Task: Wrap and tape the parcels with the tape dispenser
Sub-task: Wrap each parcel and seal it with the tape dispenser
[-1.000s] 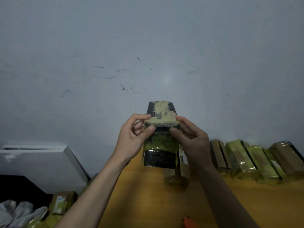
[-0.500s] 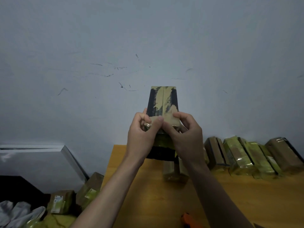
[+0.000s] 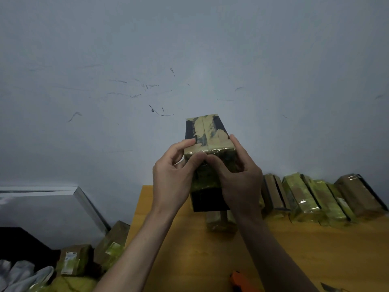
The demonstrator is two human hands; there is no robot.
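Head view showed the parcel (image 3: 207,142) held up in both hands above the far edge of the desk (image 3: 210,249), clear of its surface. It was a dark, elongated box with yellowish tape over its upper face. Its long axis ran away from the person, with the far end pointing toward the wall (image 3: 189,49) and tilted upward, and the near dark end facing down toward the desk.

Left hand (image 3: 172,178) gripped the parcel's left side, fingers curled over the top edge and thumb pressed on the glossy wrapped face. Right hand (image 3: 240,178) gripped the right side the same way, its thumb meeting the left thumb at the middle of that face.

Below the grip another wrapped parcel (image 3: 221,222) lay on the desk. To the right of the grip a row of wrapped parcels (image 3: 311,197) leaned by the wall. Nearer the person than the grip, an orange object (image 3: 242,284) showed at the lower edge, too cropped to identify. Left and below lay more boxes (image 3: 88,258).
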